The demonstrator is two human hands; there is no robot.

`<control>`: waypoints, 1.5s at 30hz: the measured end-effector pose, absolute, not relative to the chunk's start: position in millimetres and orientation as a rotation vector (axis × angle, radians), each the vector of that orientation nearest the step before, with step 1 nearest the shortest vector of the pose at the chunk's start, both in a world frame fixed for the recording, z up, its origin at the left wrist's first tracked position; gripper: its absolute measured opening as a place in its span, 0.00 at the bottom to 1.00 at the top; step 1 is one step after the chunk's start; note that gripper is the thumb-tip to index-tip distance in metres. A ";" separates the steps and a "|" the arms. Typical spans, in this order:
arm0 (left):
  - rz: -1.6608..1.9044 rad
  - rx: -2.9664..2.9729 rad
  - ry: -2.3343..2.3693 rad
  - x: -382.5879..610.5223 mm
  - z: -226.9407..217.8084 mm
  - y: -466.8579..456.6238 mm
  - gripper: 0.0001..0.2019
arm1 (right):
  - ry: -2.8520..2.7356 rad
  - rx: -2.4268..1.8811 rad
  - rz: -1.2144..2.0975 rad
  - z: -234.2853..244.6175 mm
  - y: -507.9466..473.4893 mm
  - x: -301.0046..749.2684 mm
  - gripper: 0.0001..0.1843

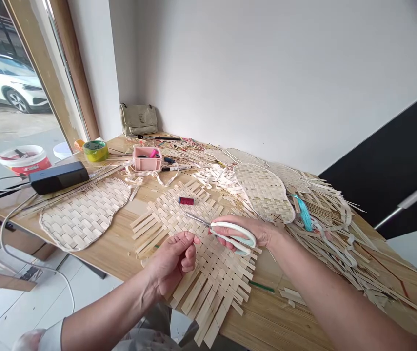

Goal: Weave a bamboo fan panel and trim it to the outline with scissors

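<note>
In my right hand (237,234) is a pair of scissors (233,231) with pale white-green handles, its blades pointing left over the weave. My left hand (179,256) is closed in a pinch just left of the scissors; whatever lies between thumb and finger is too fine to make out. Both hands are above a woven mat of flat wooden strips (219,263), whose loose strip ends stick out all round. On the mat's far part lies a spool of dark red thread (186,201). A green strip (261,286) pokes out from under the mat's right side.
To the left lie a sole-shaped woven piece (84,214) and a dark box-like device (60,178). Further back are a pink basket (147,163), tape rolls (96,151) and a handbag (138,119). Another woven piece (263,192) and loose strips (325,258) cover the right side.
</note>
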State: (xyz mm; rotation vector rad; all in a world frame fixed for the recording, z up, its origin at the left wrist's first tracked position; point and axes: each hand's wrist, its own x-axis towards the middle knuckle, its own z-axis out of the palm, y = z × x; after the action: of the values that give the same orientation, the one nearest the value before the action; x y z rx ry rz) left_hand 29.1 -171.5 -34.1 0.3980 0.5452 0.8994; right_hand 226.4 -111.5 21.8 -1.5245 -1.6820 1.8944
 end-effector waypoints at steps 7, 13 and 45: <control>0.892 0.402 0.540 29.7 -38.2 -171.7 0.14 | -1.672 -1.519 1.884 21.8 -109.5 218.8 0.17; 0.881 0.427 0.541 29.9 -37.3 -171.8 0.16 | -1.681 -1.493 1.889 14.5 -103.6 220.0 0.14; 0.901 0.413 0.550 33.2 -39.1 -173.3 0.17 | -1.539 -1.276 1.974 25.4 -109.2 198.6 0.20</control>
State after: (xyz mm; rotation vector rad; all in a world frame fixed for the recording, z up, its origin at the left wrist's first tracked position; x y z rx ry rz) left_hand 33.2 -173.3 -39.1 0.4128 0.5501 0.9011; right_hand 198.6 -109.2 25.4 -1.2758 -1.5392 1.9743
